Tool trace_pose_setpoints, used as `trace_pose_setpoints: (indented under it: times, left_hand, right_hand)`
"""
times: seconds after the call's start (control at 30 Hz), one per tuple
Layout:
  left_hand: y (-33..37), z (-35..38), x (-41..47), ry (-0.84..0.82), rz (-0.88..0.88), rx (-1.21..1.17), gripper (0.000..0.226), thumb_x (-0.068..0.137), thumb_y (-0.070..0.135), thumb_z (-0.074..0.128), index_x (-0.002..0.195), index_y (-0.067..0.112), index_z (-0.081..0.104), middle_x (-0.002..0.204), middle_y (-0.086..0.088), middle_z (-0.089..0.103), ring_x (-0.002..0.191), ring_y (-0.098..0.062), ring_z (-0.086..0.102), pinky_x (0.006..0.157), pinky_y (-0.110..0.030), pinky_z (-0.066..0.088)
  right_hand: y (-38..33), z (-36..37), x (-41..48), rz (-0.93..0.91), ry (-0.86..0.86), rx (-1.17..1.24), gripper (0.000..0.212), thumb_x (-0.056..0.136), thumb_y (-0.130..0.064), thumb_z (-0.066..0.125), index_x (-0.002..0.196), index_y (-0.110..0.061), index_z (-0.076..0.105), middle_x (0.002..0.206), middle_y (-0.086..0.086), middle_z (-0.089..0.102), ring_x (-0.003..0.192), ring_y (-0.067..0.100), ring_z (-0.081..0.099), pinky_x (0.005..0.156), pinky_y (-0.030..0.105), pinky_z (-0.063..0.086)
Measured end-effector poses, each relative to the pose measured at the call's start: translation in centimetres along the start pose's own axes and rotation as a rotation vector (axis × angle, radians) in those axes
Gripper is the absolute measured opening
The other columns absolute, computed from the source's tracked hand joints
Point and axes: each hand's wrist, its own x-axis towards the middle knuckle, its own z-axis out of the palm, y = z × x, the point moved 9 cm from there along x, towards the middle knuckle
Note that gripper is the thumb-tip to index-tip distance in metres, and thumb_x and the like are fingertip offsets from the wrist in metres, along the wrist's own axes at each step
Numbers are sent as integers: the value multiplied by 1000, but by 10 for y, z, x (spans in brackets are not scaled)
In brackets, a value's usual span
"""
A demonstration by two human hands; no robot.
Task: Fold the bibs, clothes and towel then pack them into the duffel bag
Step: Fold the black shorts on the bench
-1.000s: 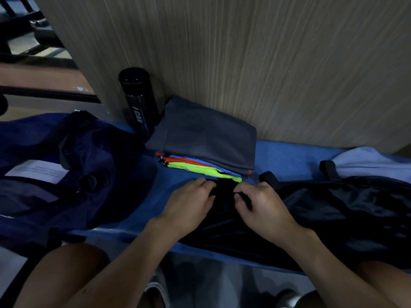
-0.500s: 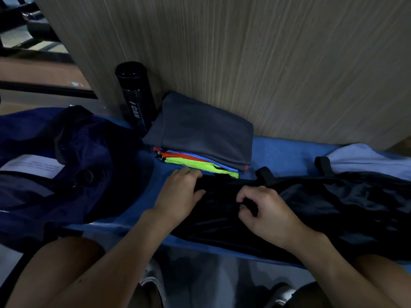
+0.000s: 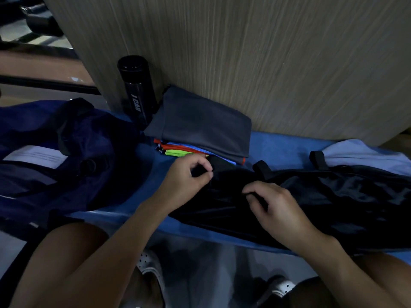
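A black garment [image 3: 333,201] lies spread along the blue bench [image 3: 278,147]. My left hand [image 3: 184,176] pinches its left corner between thumb and fingers. My right hand [image 3: 278,207] rests on the black cloth with curled fingers gripping a fold. Behind my left hand sits a folded stack: a grey garment [image 3: 200,123] on top of red, blue and neon-green bibs [image 3: 178,151]. The navy duffel bag [image 3: 66,156] lies at the left, with a white label on it. A pale blue cloth [image 3: 364,156] shows at the far right.
A black bottle [image 3: 138,90] stands against the wooden panel [image 3: 244,52] behind the stack. My bare knees and white shoes [image 3: 149,265] are below the bench edge. Dark rails run at the top left.
My hands have moved apart along the black garment. The left hand went from lying flat to pinching the corner near the stack. The right hand shifted right.
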Motion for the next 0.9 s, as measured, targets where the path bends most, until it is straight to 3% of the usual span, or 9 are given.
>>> trace_pose_setpoints:
  times: [0.1,0.2,0.37,0.47,0.53,0.6,0.77,0.9]
  left_hand:
    - [-6,-7,2,-21,-162,-298,11,87,3,71,90,14,73,90,3,76,91,-8,70,83,-17,48]
    - [-9,-4,-1,-137,-189,-250,18,88,-3,68,95,12,73,94,-1,77,95,-10,72,84,-18,51]
    - [14,-11,4,-52,64,-86,43,89,-18,53,100,19,73,109,2,73,104,-6,68,98,-23,51]
    - [27,0,-1,-128,341,225,43,86,-19,48,106,10,72,123,0,60,105,-9,63,97,-23,49]
    - [23,11,-6,-173,383,362,39,86,-16,49,109,8,71,124,0,58,105,-12,62,95,-26,50]
    - [22,9,-5,-141,358,335,35,87,-13,54,108,8,72,115,3,63,104,-10,62,92,-25,51]
    - [4,-3,2,-182,101,242,24,97,7,57,106,22,73,98,20,68,95,9,62,80,-5,41]
    - [-14,-5,5,-205,-58,229,22,100,16,54,106,23,73,104,17,69,100,5,62,85,-9,44]
  right_hand:
    - [16,-5,6,83,102,11,18,90,-2,62,99,-18,63,81,-17,57,71,-7,54,65,9,38]
    - [25,-3,11,109,111,16,19,89,1,61,100,-15,64,81,-13,59,72,-11,54,65,3,35]
    - [21,2,20,93,122,54,23,88,7,59,101,-11,66,88,-5,64,80,3,59,72,6,41]
    - [15,6,23,74,95,94,23,86,8,60,101,-8,68,91,-4,66,85,3,59,76,4,39]
    - [15,12,24,85,60,99,20,87,3,62,101,-10,69,91,-6,65,85,2,58,75,3,38]
    - [17,15,25,97,49,103,18,89,-1,63,102,-12,69,91,-7,66,85,3,59,75,5,39]
    - [16,16,31,112,98,139,13,92,-5,62,101,-11,68,87,-6,67,84,5,61,74,9,43]
    - [17,17,34,132,150,178,10,94,-5,60,99,-11,67,85,-3,67,81,6,61,73,14,45]
